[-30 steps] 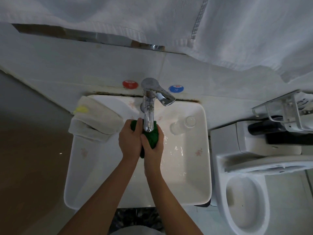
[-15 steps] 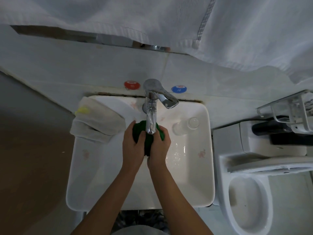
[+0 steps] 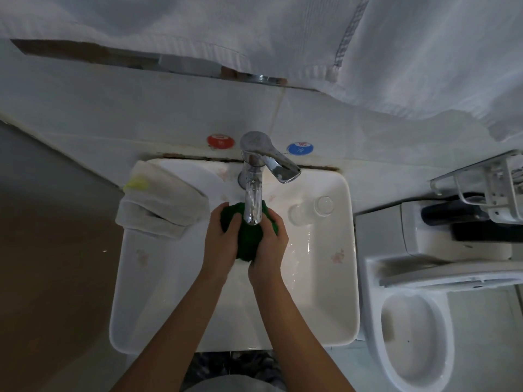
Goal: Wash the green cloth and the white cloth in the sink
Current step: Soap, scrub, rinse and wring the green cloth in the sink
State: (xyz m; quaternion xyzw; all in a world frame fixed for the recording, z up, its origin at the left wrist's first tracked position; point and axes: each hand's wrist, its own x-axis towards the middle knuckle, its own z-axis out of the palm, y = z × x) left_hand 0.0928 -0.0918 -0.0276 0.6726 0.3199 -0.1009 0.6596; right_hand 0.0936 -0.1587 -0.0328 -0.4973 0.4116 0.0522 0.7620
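A bunched dark green cloth (image 3: 249,239) sits under the spout of the chrome tap (image 3: 253,193), over the white sink (image 3: 334,306). My left hand (image 3: 222,239) grips it from the left and my right hand (image 3: 270,244) grips it from the right, fingers curled round it. The white cloth (image 3: 161,202), folded, with a small yellow patch, lies on the sink's back left rim, apart from both hands. Much of the green cloth is hidden between my palms.
A clear glass (image 3: 314,210) lies on its side in the basin's right part. White towels (image 3: 283,38) hang above. Red (image 3: 220,141) and blue (image 3: 300,148) wall markers flank the tap. A toilet (image 3: 416,343) and a wire rack (image 3: 486,190) stand to the right.
Both hands have shifted slightly round the green cloth under the spout, working it between them. The white cloth and the glass have stayed put.
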